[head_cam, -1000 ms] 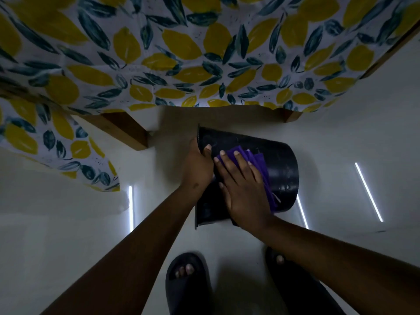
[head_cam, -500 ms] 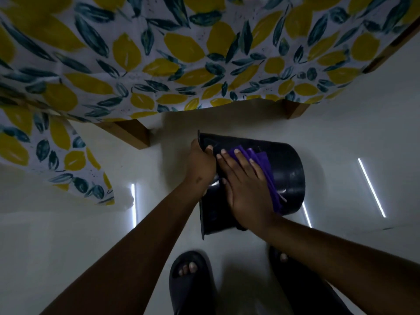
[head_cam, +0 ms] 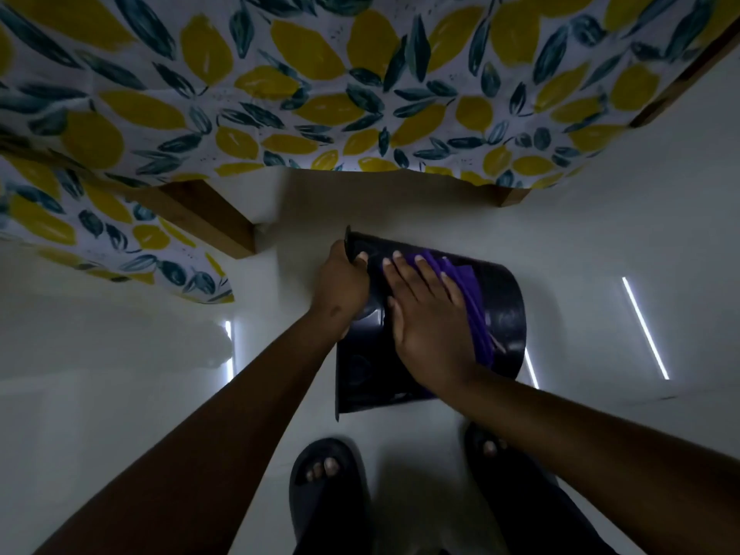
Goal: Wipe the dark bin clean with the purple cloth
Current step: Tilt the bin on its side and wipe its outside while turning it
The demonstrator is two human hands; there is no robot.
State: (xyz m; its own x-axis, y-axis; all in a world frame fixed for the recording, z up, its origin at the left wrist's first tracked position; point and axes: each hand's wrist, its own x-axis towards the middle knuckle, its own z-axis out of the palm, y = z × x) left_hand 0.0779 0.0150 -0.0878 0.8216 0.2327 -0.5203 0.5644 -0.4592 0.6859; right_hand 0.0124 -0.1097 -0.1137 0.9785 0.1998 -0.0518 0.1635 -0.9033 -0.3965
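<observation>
The dark bin lies on its side on the pale floor, its rim to the left and its base to the right. My left hand grips the rim at the upper left. My right hand lies flat on the bin's upper side and presses the purple cloth against it. Folds of the cloth stick out to the right of my fingers. The bin's inside is hidden from view.
A table with a lemon-print cloth hangs over the far side, its wooden legs close to the bin's rim. My feet in dark slippers stand just below the bin. Bright light streaks reflect on the glossy floor.
My right hand and the cloth have stayed on the bin's side with only a small slide. The left hand keeps its hold on the rim. The view has shifted slightly.
</observation>
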